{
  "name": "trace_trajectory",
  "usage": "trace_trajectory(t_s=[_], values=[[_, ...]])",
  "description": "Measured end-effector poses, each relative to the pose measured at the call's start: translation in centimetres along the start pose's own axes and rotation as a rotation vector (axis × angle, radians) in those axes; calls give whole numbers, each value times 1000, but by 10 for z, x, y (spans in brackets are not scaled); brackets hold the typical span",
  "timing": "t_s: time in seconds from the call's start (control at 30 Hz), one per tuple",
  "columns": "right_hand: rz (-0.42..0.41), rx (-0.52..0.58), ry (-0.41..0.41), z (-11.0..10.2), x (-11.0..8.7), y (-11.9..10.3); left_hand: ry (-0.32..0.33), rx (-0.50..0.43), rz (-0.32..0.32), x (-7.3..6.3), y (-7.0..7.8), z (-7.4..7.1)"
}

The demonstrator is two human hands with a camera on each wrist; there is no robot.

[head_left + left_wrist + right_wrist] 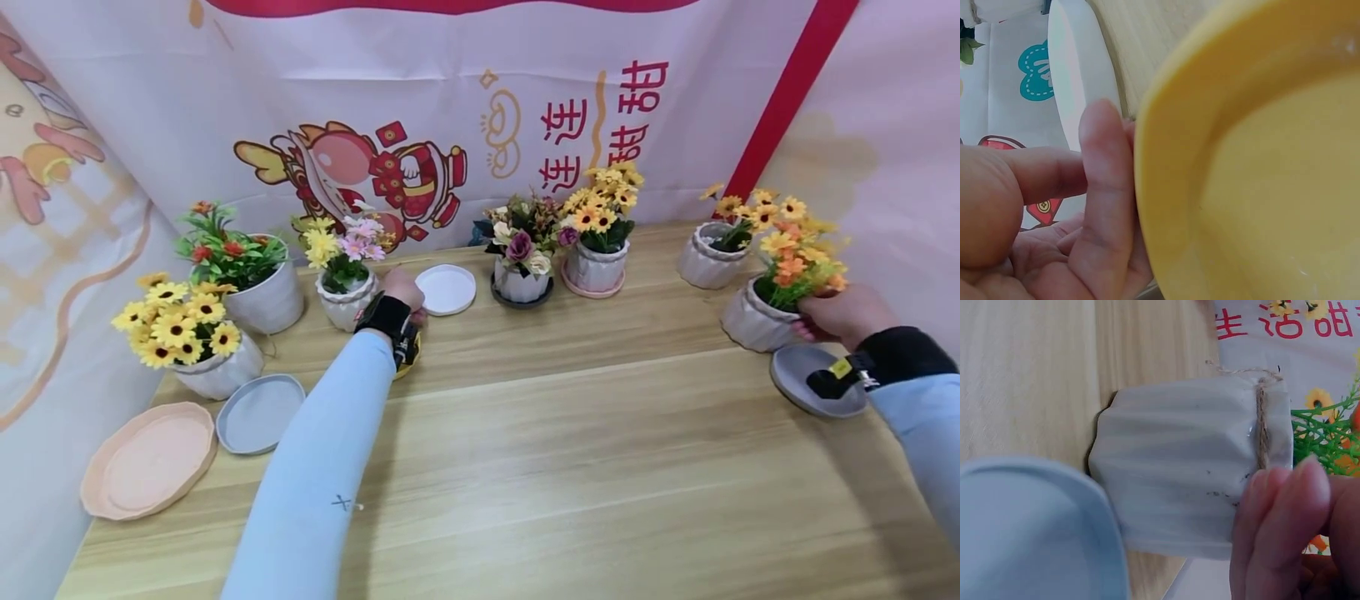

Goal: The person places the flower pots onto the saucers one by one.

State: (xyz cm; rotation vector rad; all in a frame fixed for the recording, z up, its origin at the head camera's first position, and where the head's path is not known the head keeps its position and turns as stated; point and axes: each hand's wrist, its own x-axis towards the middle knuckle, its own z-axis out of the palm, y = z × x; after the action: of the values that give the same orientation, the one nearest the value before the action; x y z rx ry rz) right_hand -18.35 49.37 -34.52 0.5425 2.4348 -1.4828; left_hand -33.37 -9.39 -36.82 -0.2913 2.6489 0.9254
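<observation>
White pot (1172, 469), rim (1277, 419) in right grip (849, 315)

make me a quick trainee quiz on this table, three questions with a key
1. What colour is the round saucer under the fluted white pot of purple and cream flowers: A pink, B yellow, C charcoal?
2. True or false: the flat round white saucer bears no pot.
3. Fill in: the right hand touches the pleated white pot holding ____ and yellow flowers.

Key: 1 C; 2 true; 3 orange.
</observation>
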Motion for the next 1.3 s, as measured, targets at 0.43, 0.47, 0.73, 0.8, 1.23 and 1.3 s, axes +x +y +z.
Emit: trace_trajectory(t_s=[0.43, 0.47, 0.73, 0.8, 1.23, 1.3], values=[[-214, -275, 143, 18, -43, -85, -27, -161, -62, 9, -1, 5], [-230, -286, 140, 20, -45, -96, -28, -168, -61, 9, -2, 5], [-345, -211, -32, 54, -56, -192, -40, -221, -76, 6, -6, 3], [-343, -172, -70, 71, -57, -218, -33, -230, -85, 6, -8, 2], [-282, -69, -161, 212, -45, -343, -21, -226, -104, 4, -11, 2], [-250, -65, -178, 229, -39, -350, -8, -200, -93, 3, -10, 2]])
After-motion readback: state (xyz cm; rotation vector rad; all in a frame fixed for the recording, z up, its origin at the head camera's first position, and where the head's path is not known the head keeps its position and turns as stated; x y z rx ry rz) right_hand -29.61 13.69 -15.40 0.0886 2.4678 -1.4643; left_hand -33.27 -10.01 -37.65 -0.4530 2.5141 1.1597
